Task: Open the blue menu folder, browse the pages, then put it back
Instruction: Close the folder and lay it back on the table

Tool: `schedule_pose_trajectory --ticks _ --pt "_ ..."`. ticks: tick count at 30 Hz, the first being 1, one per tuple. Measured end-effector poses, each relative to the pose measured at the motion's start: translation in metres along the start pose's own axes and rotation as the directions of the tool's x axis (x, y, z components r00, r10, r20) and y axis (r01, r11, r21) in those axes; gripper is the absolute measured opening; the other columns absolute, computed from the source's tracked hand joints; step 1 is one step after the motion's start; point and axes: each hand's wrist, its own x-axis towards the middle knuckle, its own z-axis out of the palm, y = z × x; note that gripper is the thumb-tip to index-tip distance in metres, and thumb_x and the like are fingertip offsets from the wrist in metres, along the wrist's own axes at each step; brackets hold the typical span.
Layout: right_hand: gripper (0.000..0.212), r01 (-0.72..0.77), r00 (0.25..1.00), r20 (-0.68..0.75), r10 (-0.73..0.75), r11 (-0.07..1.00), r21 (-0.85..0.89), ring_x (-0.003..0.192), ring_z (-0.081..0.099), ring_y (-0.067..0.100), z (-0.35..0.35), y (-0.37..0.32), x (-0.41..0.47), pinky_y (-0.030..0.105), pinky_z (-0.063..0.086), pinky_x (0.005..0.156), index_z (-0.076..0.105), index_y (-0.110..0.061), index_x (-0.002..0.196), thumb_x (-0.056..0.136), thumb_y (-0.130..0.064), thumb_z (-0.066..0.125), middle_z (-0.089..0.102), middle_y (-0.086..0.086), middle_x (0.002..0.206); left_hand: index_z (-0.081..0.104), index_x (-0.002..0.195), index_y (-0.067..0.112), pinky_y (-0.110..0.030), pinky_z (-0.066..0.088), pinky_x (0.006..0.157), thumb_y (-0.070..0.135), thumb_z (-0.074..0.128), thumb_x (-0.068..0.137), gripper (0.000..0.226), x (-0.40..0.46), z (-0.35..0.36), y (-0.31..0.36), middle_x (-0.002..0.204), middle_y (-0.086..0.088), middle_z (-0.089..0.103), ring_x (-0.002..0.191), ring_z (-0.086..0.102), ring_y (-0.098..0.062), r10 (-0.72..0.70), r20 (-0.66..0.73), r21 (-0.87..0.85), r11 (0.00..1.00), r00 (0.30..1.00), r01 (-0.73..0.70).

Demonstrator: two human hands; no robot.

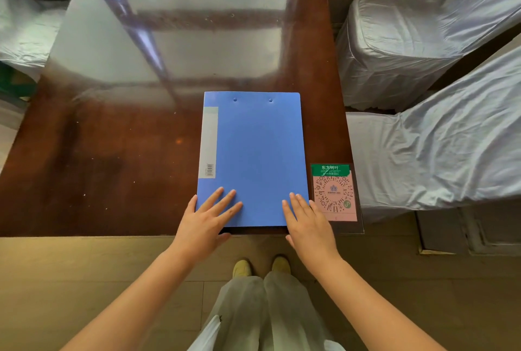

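The blue menu folder [253,153] lies closed and flat near the front right edge of the brown table [112,167]. A pale label strip with a barcode runs along its left side. My left hand [205,221] rests on the folder's near left corner, fingers spread on the cover and thumb at the front edge. My right hand [307,224] lies on the near right corner, fingers flat on top, thumb below the table edge. Neither hand has lifted the cover.
A pink and green QR code card [334,192] lies on the table just right of the folder. Chairs in white covers [423,139] stand to the right, another [19,26] at the far left. Glossy table top reflects a window. My feet stand on wooden floor.
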Motion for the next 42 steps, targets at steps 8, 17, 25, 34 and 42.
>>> schedule_pose_trajectory --ticks 8,17,25,34,42 --pt "0.062 0.095 0.995 -0.025 -0.095 0.995 -0.013 0.139 0.028 0.031 -0.007 0.008 0.002 0.038 0.027 0.111 0.027 -0.006 0.142 0.09 -0.024 0.057 0.031 0.017 0.15 0.023 0.145 0.032 -0.048 0.02 0.114 0.047 0.053 0.089 0.066 0.0 -0.002 -0.008 0.157 0.006 0.02 0.145 0.012 -0.02 0.017 0.015 0.038 0.999 1.0 -0.017" --pt "0.062 0.116 0.982 -0.138 -0.127 0.99 -0.082 0.086 0.072 0.02 -0.017 0.009 -0.004 0.029 0.059 0.067 0.075 -0.013 0.092 0.038 -0.038 0.094 0.077 0.007 0.093 0.067 0.115 0.024 -0.048 0.055 0.083 0.034 0.09 0.053 0.067 -0.014 -0.012 -0.003 0.121 0.001 0.068 0.113 0.062 -0.024 0.065 -0.082 0.082 0.995 0.994 -0.058" --pt "0.061 0.099 0.982 -0.153 -0.111 0.992 -0.081 0.083 0.073 0.024 -0.019 0.013 -0.004 0.033 0.06 0.065 0.075 -0.01 0.09 0.04 -0.039 0.092 0.076 0.009 0.091 0.068 0.114 0.024 -0.055 0.049 0.091 0.033 0.089 0.055 0.063 -0.017 -0.007 -0.002 0.118 0.002 0.069 0.112 0.062 -0.025 0.049 -0.14 0.076 0.996 0.989 -0.038" --pt "0.057 0.091 0.978 -0.187 -0.096 0.995 -0.034 0.084 0.071 0.026 -0.015 0.015 -0.004 0.035 0.059 0.068 0.073 -0.008 0.092 0.046 -0.036 0.091 0.075 0.012 0.093 0.069 0.112 0.021 -0.049 0.051 0.087 0.033 0.09 0.052 0.065 -0.014 -0.008 -0.004 0.116 -0.001 0.07 0.11 0.064 -0.026 0.099 -0.162 0.072 0.993 0.982 -0.088" --pt "0.053 0.026 0.974 -0.225 -0.027 1.0 -0.006 0.093 0.068 0.027 -0.034 0.016 -0.008 0.053 0.051 0.084 0.072 -0.014 0.093 0.054 -0.047 0.084 0.073 0.009 0.1 0.067 0.113 0.019 -0.055 0.042 0.098 0.046 0.077 0.067 0.055 -0.012 -0.032 -0.003 0.12 -0.004 0.069 0.115 0.061 -0.025 0.145 -0.169 0.12 0.985 0.975 -0.125"
